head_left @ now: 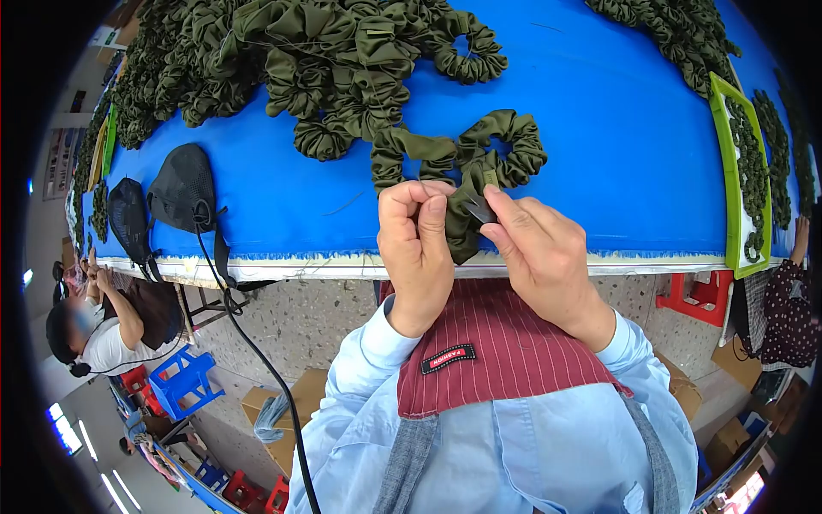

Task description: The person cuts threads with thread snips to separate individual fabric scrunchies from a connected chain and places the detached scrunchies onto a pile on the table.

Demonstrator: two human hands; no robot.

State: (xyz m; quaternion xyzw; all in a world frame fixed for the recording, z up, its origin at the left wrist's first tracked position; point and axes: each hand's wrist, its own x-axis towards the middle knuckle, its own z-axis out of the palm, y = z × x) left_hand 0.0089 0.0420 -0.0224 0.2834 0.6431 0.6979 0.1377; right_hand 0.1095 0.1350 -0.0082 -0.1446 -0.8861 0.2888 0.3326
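Observation:
Between my hands hangs a dark green fabric scrunchie [463, 233], over the near edge of the blue-covered table. Thumb and forefinger of my left hand [417, 248] are pinched at its left side; whether a loose thread is also between them is too small to tell. My right hand [541, 244] is closed around small dark thread snips [480, 208], whose blades point left against the fabric. Just beyond my fingers lie another scrunchie [515, 147] on the right and a further green scrunchie [392, 158] on the left.
A large heap of green scrunchies [334, 60] covers the far left of the blue table [599, 163]. Black mesh pouches [181, 187] lie left, with a black cable [257, 351] running down. A green-rimmed tray [726, 171] stands right. Other people sit on both sides.

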